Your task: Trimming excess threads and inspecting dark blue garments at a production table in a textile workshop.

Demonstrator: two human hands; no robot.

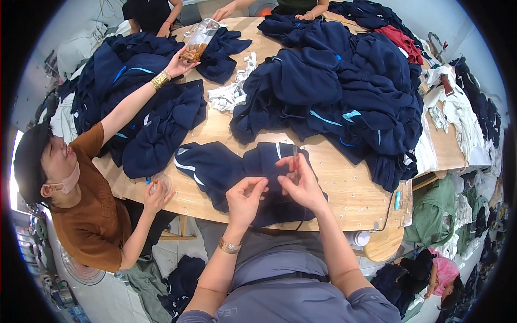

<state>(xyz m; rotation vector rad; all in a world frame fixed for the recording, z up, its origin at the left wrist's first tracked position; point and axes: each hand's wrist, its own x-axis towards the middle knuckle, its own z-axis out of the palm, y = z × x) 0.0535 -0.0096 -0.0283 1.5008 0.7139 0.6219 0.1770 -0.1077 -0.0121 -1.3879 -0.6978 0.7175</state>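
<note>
Broadly, the wooden tabletop (pixel 350 185) is covered on its far side by a large heap of navy garments (pixel 334 81). Along the near edge, a white-striped navy garment (pixel 218 164) is laid. Above it, the right hand (pixel 305 185) is curled, its fingers closed around a slim reddish item (pixel 295 156), blurred. The left hand's (pixel 244 198) fingertips are pressed together; whether anything is pinched cannot be told.

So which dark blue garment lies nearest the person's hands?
The white-striped garment beneath the left hand and right hand; the left heap and right heap lie farther off.
</note>
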